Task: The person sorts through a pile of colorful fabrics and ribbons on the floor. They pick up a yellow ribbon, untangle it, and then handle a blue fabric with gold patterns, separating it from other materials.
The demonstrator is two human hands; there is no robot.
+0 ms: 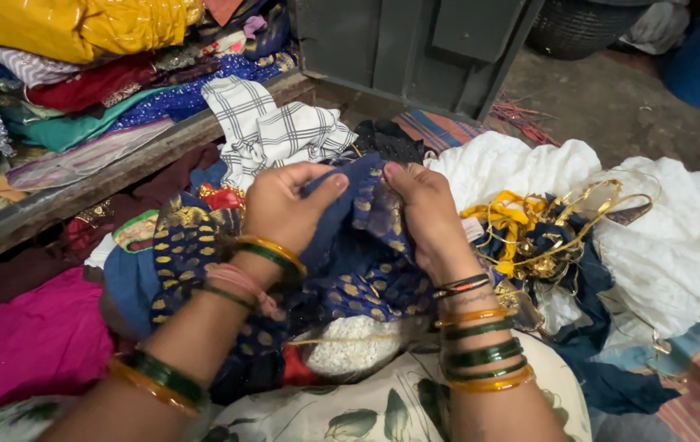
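My left hand (284,209) and my right hand (425,214) both pinch a dark blue cloth with gold dots (362,262), held up over my lap. The thumbs meet near the cloth's top edge. Green and gold bangles ring both wrists. Under the cloth a clear bag of small white bits (354,348) rests on my lap. A tangle of yellow and gold ribbon trim (542,229) lies just right of my right hand.
A white cloth heap (669,245) fills the right side. A white checked cloth (272,131) lies beyond my hands. A wooden ledge (80,192) holds stacked coloured fabrics at the left. Pink cloth (35,340) lies at the lower left. A dark metal cabinet (399,45) stands behind.
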